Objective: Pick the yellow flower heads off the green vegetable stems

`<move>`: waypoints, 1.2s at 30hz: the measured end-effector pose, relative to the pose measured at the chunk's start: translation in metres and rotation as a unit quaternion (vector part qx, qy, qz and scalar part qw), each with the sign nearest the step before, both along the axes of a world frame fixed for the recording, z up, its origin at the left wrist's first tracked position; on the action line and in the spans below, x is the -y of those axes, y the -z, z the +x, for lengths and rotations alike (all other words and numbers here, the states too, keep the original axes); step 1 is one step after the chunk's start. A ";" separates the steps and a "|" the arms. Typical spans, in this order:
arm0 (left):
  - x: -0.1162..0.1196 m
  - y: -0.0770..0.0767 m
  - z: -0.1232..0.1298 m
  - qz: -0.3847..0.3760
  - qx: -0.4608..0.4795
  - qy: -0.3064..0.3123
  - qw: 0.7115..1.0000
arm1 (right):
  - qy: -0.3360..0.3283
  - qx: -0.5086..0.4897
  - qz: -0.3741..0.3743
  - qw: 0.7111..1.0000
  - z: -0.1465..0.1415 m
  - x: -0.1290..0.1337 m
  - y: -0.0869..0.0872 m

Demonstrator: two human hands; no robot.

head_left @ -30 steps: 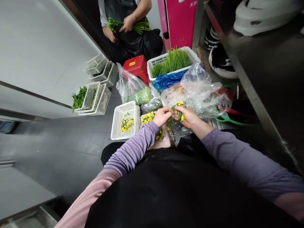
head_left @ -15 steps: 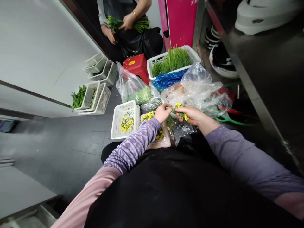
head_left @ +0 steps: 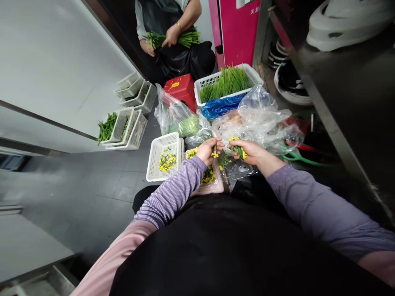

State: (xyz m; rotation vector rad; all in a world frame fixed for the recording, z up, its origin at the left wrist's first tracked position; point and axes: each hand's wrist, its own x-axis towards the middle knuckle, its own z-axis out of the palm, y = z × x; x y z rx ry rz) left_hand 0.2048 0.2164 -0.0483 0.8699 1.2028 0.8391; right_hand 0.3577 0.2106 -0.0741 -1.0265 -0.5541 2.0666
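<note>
Fingers of the left hand (head_left: pixel 209 151): bent and closed at the tips on a small yellow-flowered green sprig (head_left: pixel 215 153), flowers downward. Fingers of the right hand (head_left: pixel 250 153): curled shut around a compact bunch of yellow-flowered green stems (head_left: pixel 238 151). Between the two hands: a narrow gap, with no contact.

Surroundings, left to right. At far left, beside the pale wall: long green pods (head_left: pixel 106 128) at the side of tilted white plastic baskets (head_left: pixel 140 131). Next, on the grey tiled floor (head_left: pixel 115 174): a rectangular white perforated plastic basket (head_left: pixel 149 164), with loose yellow-flowered sprigs (head_left: pixel 167 160) inside. Behind it: a clear plastic bag (head_left: pixel 166 113) around a pale green vegetable (head_left: pixel 189 125). Farther back: a co-worker's hands (head_left: pixel 172 35) on a bundle of long green stems (head_left: pixel 189 38), above a red plastic stool (head_left: pixel 180 88). Partly under the left forearm: a pale pink tray (head_left: pixel 214 188), with more yellow flowers (head_left: pixel 208 176) inside. At rear centre: a white slotted plastic basket (head_left: pixel 258 78) of slender green stalks (head_left: pixel 230 81), just behind a crumpled blue plastic bag (head_left: pixel 220 107). Beyond the right hand: crumpled translucent plastic bags (head_left: pixel 262 119), near a green plastic handle (head_left: pixel 294 157).
</note>
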 end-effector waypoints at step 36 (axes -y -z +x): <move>0.059 0.097 -0.088 0.229 -0.586 0.550 0.549 | -0.061 -0.003 0.007 0.998 -0.002 0.007 -0.004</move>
